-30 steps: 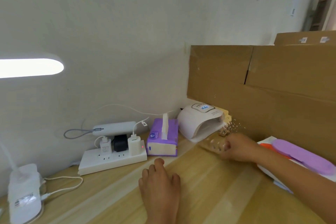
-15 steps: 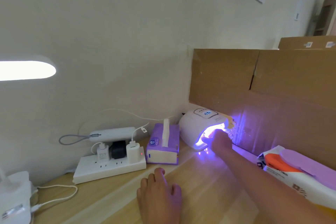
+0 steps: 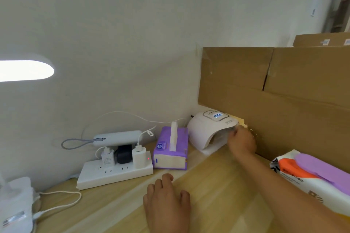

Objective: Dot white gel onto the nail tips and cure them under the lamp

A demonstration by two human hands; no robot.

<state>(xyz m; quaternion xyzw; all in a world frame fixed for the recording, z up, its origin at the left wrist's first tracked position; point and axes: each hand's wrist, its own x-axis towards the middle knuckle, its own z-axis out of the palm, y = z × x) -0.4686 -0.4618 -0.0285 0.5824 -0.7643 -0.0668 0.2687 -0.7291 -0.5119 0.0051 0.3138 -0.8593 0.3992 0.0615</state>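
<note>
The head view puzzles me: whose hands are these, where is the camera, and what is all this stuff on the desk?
There is no machine here. A person wears one wide-angle camera on the head, looking forward and down, so you see their own two hands. The left hand rests flat, fingers relaxed, on the wooden table. The right hand reaches to the mouth of the white nail lamp, whose small display is lit. It seems to hold something clear there, but blur hides what. Beside the lamp stands a purple tissue box, then a power strip with chargers plugged in. Behind stands cardboard, and a wipes pack lies on the person's right.
</note>
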